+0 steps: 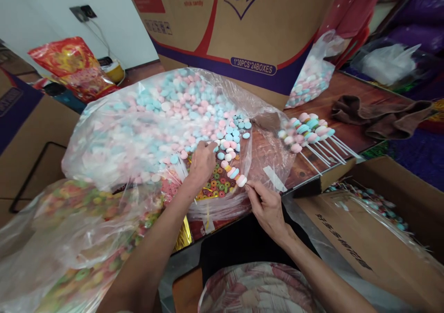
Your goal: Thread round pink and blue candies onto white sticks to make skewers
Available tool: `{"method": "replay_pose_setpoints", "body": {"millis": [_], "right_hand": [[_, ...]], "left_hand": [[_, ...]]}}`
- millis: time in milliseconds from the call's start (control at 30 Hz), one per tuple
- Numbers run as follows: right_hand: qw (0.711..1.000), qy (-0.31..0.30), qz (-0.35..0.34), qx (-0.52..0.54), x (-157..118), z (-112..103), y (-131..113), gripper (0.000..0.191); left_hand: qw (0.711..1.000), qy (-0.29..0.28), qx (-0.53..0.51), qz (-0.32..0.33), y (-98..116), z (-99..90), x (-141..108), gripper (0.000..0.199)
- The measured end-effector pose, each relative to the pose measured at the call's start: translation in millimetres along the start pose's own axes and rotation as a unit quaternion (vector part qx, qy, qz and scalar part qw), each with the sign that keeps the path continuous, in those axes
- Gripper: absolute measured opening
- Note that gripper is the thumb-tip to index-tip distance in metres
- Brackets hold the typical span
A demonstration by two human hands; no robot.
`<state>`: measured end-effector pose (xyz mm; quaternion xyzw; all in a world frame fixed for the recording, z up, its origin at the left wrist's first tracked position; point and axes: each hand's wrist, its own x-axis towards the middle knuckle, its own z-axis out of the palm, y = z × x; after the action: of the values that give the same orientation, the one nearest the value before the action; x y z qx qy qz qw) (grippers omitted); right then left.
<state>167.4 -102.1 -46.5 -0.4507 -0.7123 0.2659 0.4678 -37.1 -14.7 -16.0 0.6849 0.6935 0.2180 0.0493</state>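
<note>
My right hand pinches the near end of a candy skewer, threaded with pink, white and blue candies and yellow-orange rings between them. The stick itself is mostly hidden. At the edge of a heap of pastel candies in a large clear plastic bag, my left hand has its fingers closed; what they hold, if anything, is hidden. Just below the left fingers lie small colourful ring candies. White sticks rest beside the left wrist.
Finished-looking candy skewers lie to the right, near a brown cloth. A big carton stands behind. Another bag of ring candies is at lower left. An open carton with wrapped pieces sits at lower right.
</note>
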Motion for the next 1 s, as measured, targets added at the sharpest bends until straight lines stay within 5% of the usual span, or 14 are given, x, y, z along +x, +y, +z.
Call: {"method": "replay_pose_setpoints", "body": {"millis": [133,267,333,500,800,1000], "right_hand": [[1.0,0.004,0.008,0.006,0,-1,0,0.017],[1.0,0.022,0.016,0.006,1,0,-1,0.019],[1.0,0.021,0.015,0.005,1,0,-1,0.019],[1.0,0.02,0.004,0.005,1,0,-1,0.018],[1.0,0.023,-0.012,0.001,2,0,-1,0.015],[1.0,0.022,-0.014,-0.004,1,0,-1,0.015]], "left_hand": [[0.971,0.019,-0.218,-0.097,-9,-14.0,-4,0.026],[0.894,-0.124,-0.413,-0.118,-11,-29.2,-29,0.024],[0.906,-0.163,-0.38,-0.091,-9,-32.9,-42,0.02],[0.966,-0.108,-0.222,-0.07,-6,-35.1,-56,0.027],[0.918,-0.132,-0.353,-0.125,-13,-41.2,-61,0.036],[0.956,-0.062,-0.283,-0.053,1,-35.2,-66,0.023]]}}
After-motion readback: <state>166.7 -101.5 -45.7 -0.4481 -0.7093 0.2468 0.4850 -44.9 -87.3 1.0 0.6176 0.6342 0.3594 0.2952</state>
